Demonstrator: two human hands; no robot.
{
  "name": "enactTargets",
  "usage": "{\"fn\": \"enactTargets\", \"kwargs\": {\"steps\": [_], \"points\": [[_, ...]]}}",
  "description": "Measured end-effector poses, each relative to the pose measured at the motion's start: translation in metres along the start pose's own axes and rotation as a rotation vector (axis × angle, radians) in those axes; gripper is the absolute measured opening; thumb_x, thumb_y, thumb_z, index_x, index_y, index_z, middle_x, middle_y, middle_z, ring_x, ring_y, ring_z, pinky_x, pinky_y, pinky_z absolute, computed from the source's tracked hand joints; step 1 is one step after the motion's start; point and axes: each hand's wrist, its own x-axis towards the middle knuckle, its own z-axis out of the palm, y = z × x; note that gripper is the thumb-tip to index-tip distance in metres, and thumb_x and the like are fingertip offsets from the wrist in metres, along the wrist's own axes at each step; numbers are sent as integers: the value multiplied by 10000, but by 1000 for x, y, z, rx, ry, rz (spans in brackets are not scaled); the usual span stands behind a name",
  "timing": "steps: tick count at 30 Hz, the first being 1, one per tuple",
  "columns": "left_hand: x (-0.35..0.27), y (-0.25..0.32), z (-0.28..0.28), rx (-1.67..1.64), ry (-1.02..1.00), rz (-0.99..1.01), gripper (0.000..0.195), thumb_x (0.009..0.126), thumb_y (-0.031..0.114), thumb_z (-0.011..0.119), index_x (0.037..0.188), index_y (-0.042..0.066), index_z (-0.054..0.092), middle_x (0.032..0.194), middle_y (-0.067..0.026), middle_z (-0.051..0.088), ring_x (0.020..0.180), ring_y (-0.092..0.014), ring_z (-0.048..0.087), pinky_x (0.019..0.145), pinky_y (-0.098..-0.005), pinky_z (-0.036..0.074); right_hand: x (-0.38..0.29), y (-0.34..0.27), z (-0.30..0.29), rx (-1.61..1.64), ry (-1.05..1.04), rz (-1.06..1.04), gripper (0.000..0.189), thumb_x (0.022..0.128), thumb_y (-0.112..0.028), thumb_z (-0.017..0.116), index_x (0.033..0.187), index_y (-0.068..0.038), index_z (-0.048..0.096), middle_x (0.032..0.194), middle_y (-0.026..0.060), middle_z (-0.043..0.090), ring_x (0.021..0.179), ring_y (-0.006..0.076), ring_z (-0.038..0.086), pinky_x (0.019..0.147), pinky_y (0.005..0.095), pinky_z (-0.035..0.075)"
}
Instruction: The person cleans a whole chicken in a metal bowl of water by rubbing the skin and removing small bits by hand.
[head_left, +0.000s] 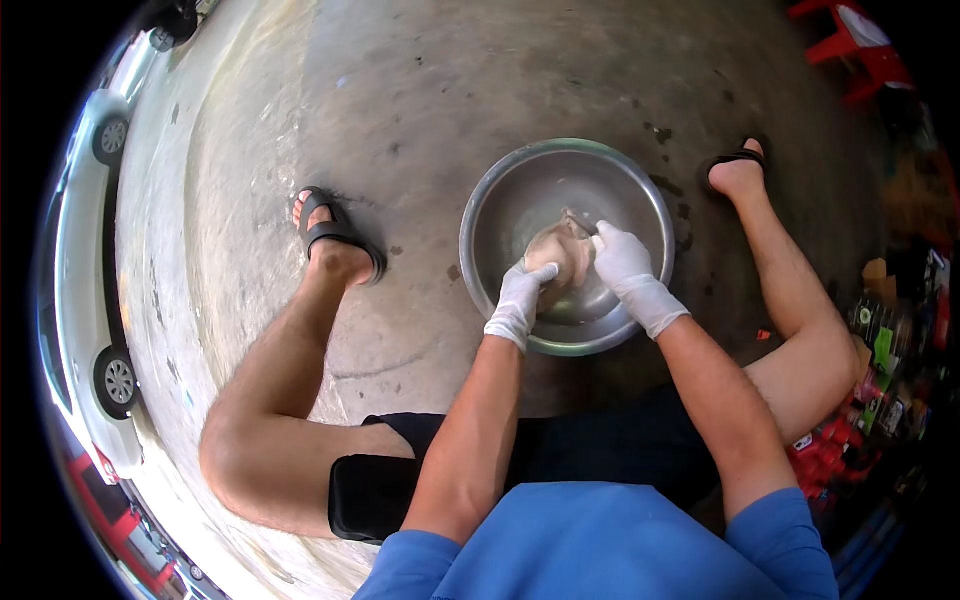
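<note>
A wide stainless steel basin (480, 225) stands on the concrete floor between my feet. Over it, my left hand (525, 294), in a white glove, grips a pale piece of raw meat (553, 255) that looks like poultry, with the thumb across its lower side. My right hand (624, 259), gloved too, is closed at the right side of the meat around a small dark tool (580, 223), maybe a knife; its end reaches the upper part of the meat. The fingers hide most of the tool.
Concrete floor (420, 97) surrounds the basin. My sandalled feet (330, 225) are on both sides. A red plastic stool (855, 49) is at the upper right, and assorted packed goods (877, 390) lie at the right. A white car (94, 262) is parked at the far left.
</note>
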Motion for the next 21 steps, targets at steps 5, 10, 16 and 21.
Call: {"fn": "enactTargets", "kwargs": {"steps": [5,10,16,21], "points": [[-2,5,0,-159,-11,92,358,771,78,652,1114,-16,612,1004,-108,643,890,-226,625,825,-313,506,-12,-11,-1,50,56,-72,223,891,-263,503,975,-80,599,840,191,661,814,412,633,728,514,480],[-2,6,5,-325,20,127,319,770,53,638,1084,0,629,1003,-105,647,902,-245,619,845,-332,492,-28,-24,16,-25,33,-271,198,892,-218,501,980,-78,609,801,172,664,774,381,643,687,504,485],[-8,9,23,-305,97,92,301,777,27,636,1077,-2,637,991,-91,656,901,-210,622,841,-293,486,-10,-13,8,-107,37,-234,199,892,-214,505,1005,-91,612,818,169,669,754,371,647,681,491,496],[-2,3,13,-314,21,122,340,796,27,611,1129,-41,590,1051,-133,640,949,-277,618,903,-355,476,-21,-23,14,-131,-47,-297,190,898,-217,496,987,-88,605,820,183,666,754,370,649,679,492,495]]}}
